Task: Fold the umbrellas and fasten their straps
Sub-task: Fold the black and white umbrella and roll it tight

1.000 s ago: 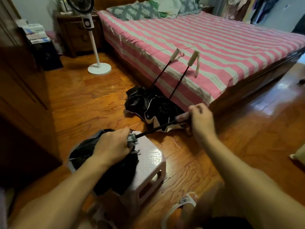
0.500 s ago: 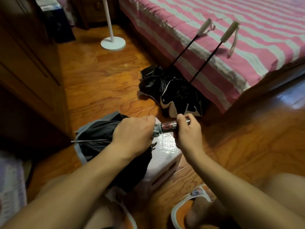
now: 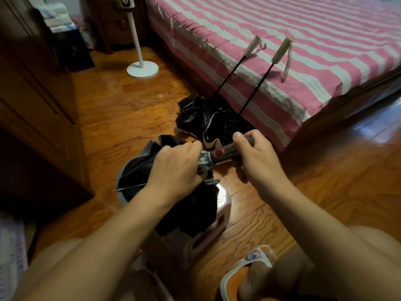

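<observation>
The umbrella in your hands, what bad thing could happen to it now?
A thin metal rib sticks out of the black canopy by the left hand; it might poke skin or bend. The right hand grips the handle; fingers could get pinched at the metal joint between both hands.

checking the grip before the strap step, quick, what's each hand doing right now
Left hand: closed, gripping the bunched black canopy of the umbrella.
Right hand: closed, gripping the umbrella's handle.
</observation>
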Motion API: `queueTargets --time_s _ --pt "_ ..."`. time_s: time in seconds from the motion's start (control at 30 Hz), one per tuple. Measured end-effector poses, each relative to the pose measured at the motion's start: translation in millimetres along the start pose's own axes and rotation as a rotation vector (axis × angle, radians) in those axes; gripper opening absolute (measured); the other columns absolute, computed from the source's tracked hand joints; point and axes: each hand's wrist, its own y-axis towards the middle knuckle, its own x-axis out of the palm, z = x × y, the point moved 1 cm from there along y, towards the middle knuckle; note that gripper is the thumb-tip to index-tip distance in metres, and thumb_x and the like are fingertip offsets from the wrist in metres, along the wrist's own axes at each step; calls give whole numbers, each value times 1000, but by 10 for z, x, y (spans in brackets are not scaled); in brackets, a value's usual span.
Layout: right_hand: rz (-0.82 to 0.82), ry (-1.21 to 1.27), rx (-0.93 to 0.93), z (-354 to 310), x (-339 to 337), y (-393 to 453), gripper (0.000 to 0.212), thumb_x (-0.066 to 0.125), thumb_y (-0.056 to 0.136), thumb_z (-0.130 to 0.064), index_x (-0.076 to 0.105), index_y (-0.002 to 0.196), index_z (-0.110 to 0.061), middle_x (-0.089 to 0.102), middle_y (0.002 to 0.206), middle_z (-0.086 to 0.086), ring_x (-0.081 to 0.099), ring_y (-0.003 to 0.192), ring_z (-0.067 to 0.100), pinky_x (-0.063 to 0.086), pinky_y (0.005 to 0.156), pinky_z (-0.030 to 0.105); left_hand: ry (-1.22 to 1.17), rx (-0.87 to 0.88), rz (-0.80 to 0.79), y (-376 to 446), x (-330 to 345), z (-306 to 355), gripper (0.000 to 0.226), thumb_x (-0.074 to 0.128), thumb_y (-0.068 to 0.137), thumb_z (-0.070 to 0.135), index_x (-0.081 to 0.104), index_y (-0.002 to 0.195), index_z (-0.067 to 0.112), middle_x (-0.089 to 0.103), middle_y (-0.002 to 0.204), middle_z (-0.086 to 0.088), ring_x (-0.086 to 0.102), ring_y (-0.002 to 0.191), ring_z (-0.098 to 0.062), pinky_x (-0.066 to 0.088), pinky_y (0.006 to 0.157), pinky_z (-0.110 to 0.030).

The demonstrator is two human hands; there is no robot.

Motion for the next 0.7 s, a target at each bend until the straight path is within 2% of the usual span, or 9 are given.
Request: queueTargets --time_s 0.07,0.1,0.17,0.23,0.3,0.4,0.53,0.6,0.7 --pt "86 8 59 -41 -143 107 31 52 104 -41 56 100 -10 66 80 16 54 46 16 40 39 27 -61 6 -110 23 -63 16 75 55 78 75 48 137 30 55 126 1 52 119 -22 40 106 -41" --pt "130 9 82 -59 -224 180 32 52 104 -41 56 100 -10 65 76 15 53 43 14 38 38 24 -117 6 -157 16 -127 6 92 49 75 84 34 151 36 40 147 -3 34 139 -25 22 121 -44" --pt "204 6 83 -92 -392 312 30 52 104 -40 55 100 -11 59 73 11 52 40 10 37 37 21 -291 -50 -133 -36 -254 -68 93 40 77 89 15 157 48 11 164 2 4 153 -22 1 123 -44" --pt "269 -62 42 -109 -549 378 30 51 104 -43 56 98 -14 58 78 5 57 55 14 41 49 26 -505 -250 -19 -125 -359 -220 75 41 87 79 20 154 53 12 164 8 8 153 -18 11 121 -42" --pt "320 -111 0 -107 -656 377 32 50 102 -48 56 93 -17 60 81 5 58 67 21 43 60 33 -709 -591 10 -184 -369 -410 64 50 97 61 27 155 48 23 162 6 21 150 -19 24 118 -42" --pt "326 -50 -15 -159 -730 352 28 50 104 -43 54 98 -16 64 79 9 57 52 16 42 49 27 -1107 -1010 -114 -192 -368 -554 68 56 99 53 31 157 29 44 154 -1 48 135 -24 38 113 -45" --pt "189 153 4 -446 -770 352 19 46 108 -32 50 106 -14 67 82 10 55 47 17 45 39 24 -1386 -999 -143 -114 -423 -581 31 53 101 49 62 121 27 70 113 11 64 115 -14 44 106 -41" --pt "100 223 38 -508 -726 340 15 44 109 -28 49 107 -13 68 83 10 55 52 19 47 41 26 -1433 -958 -79 -84 -486 -572 24 54 102 45 69 106 26 76 96 18 70 95 0 48 90 -30" --pt "7 329 115 -285 -538 320 12 45 108 -23 48 107 -12 65 87 13 55 55 21 48 46 29 -1331 -1000 8 -109 -474 -626 27 62 98 41 70 110 18 77 102 7 72 92 -6 49 75 -24"
